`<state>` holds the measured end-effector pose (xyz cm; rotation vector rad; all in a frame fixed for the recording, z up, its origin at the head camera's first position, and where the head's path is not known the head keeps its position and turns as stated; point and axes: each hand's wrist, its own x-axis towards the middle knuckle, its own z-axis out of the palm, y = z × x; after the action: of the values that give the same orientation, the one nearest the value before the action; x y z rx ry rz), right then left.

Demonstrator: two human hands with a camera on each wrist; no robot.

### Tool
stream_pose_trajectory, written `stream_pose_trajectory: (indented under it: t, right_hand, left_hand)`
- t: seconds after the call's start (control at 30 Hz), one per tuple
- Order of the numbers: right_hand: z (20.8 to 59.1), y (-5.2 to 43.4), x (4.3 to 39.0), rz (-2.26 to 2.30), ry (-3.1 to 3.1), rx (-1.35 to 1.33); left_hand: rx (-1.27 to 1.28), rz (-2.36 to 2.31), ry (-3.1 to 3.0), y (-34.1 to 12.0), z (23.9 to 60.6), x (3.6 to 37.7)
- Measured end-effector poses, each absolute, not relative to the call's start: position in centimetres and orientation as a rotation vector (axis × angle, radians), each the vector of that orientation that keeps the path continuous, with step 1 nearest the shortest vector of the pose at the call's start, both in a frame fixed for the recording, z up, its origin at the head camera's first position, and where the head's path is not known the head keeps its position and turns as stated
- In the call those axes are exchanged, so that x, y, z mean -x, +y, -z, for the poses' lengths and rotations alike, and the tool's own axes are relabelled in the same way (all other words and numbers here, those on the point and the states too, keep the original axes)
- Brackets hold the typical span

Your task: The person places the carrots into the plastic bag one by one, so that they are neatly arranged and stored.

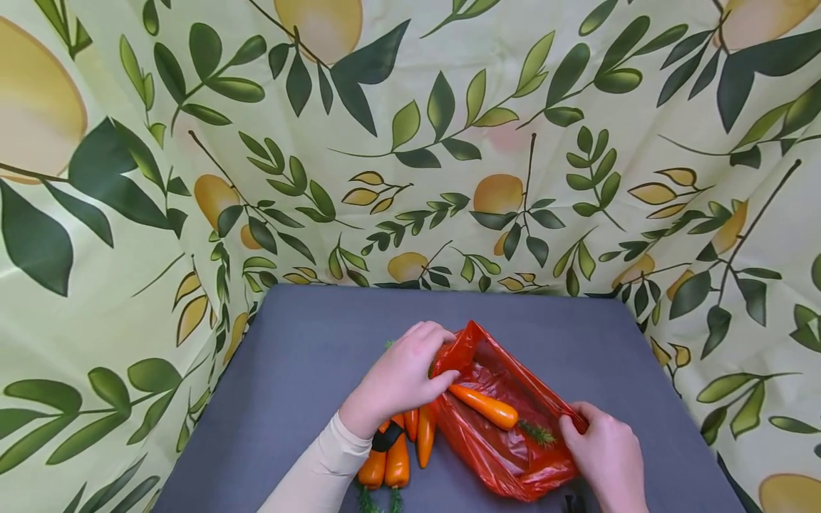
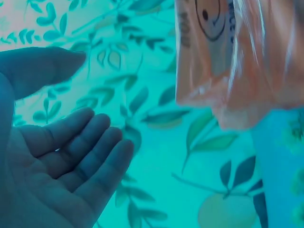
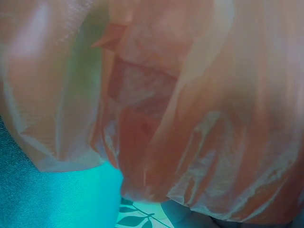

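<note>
A red plastic bag (image 1: 474, 456) lies with its mouth spread wide, and an orange carrot (image 1: 485, 407) with a feathery green top lies slantwise inside that opening. My right hand (image 1: 606, 449) grips the bag's right rim between thumb and fingers. My left hand (image 1: 404, 377) is at the bag's left rim, its thumb reaching over the edge near the carrot's tip. In the left wrist view the fingers (image 2: 80, 161) are loosely extended with nothing in them, beside the printed bag (image 2: 256, 61). Bag film (image 3: 156, 118) fills most of the right wrist view.
Several more carrots (image 1: 398, 463) lie left of the bag, partly under my left forearm, with a black band (image 1: 387, 436) across some. A small dark object (image 1: 574, 504) shows at the bottom edge by my right hand. Leaf-patterned cloth (image 1: 410, 178) surrounds the grey table (image 1: 321, 342).
</note>
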<state>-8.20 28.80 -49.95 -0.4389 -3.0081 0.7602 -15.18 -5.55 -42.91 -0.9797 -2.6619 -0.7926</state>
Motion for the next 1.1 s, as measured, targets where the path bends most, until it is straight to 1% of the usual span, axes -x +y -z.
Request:
stream_pose_trajectory:
  t: [0.17,0.47,0.77,1.1]
  right_hand:
    - [50.1,29.0,8.1,-0.768,-3.004,0.428]
    - [49.9,29.2,8.0,-0.761,-2.96,0.386]
    - [49.7,29.3,8.4,-0.748,-2.94,0.388]
    - [50.1,29.3,8.1,-0.773,-2.967,0.418]
  left_hand:
    - [0.84,0.918,-2.596,-7.7,42.9,15.1]
    - [0.559,1.143,-2.529,-11.3,44.1,15.0]
    - [0.308,1.258,-2.584,-14.2,45.9,14.9]
    - [0.125,1.295,-2.618,-16.5,48.7,14.0]
